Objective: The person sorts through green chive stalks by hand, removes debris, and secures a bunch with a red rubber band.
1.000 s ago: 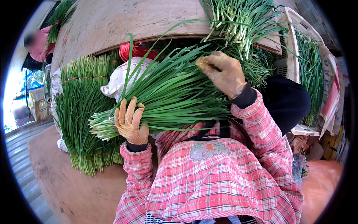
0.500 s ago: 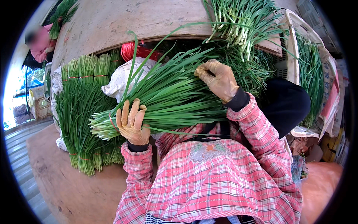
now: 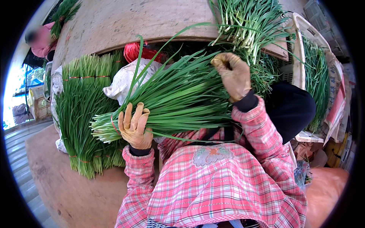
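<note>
A bunch of garlic chives point(image 3: 178, 95) lies across my lap, its pale cut ends toward the left and its long green leaves fanning right. A red band point(image 3: 114, 123) circles it near the pale ends. My left hand point(image 3: 135, 127), in a tan glove, wraps over the bunch just beside the band. My right hand point(image 3: 232, 74), gloved too, is curled in a pinch at the leaf tips on the far right side. Whatever sits between its fingertips is too small to make out. One long leaf arcs above the bunch.
Several banded chive bunches point(image 3: 85, 114) are stacked at left beside a white sack point(image 3: 131, 76). Red twine point(image 3: 133, 52) lies behind. Loose chives point(image 3: 249, 26) rest on the wooden board point(image 3: 144, 19). A white crate point(image 3: 298, 49) of greens stands right. Another person point(image 3: 41, 41) is at far left.
My right hand has moved slightly right and away from me along the leaf tips, still pinched. My left hand keeps its hold on the chives.
</note>
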The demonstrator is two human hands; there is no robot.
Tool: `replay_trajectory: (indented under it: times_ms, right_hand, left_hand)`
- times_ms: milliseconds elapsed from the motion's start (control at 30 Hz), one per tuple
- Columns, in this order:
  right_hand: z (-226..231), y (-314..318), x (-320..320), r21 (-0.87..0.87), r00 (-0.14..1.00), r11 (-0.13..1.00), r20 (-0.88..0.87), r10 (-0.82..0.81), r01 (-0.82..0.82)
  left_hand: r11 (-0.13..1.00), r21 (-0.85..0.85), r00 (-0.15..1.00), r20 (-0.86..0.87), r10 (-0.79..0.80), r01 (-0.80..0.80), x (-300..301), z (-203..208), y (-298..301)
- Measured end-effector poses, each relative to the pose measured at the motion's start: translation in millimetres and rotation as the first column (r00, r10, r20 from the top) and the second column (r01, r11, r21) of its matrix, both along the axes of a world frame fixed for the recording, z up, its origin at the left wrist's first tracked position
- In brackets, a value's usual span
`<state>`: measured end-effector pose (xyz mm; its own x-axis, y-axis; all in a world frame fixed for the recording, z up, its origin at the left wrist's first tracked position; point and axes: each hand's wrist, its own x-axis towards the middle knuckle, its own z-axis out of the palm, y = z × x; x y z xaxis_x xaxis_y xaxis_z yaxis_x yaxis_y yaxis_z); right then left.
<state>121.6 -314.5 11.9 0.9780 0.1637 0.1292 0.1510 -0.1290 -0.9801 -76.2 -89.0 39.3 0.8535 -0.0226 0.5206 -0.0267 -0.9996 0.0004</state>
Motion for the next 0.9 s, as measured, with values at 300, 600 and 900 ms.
replay_trajectory:
  times_ms: [300,600,900]
  right_hand:
    - [-8.3,31.7,35.5,-0.592,0.820,0.800,0.407,0.402,-0.098]
    - [16.8,-18.2,41.7,0.036,0.961,0.962,-0.040,0.273,-0.272]
    - [1.9,-34.3,-112.2,-0.502,0.656,0.581,0.036,0.754,-0.640]
  left_hand:
    - [1.000,0.024,1.000,-0.010,-0.017,0.017,0.2,0.3,1.6]
    - [0.999,0.021,0.999,0.023,-0.025,0.024,1.8,-1.1,3.8]
    - [0.999,-0.020,0.993,-0.112,0.047,-0.049,9.7,14.3,-6.0]
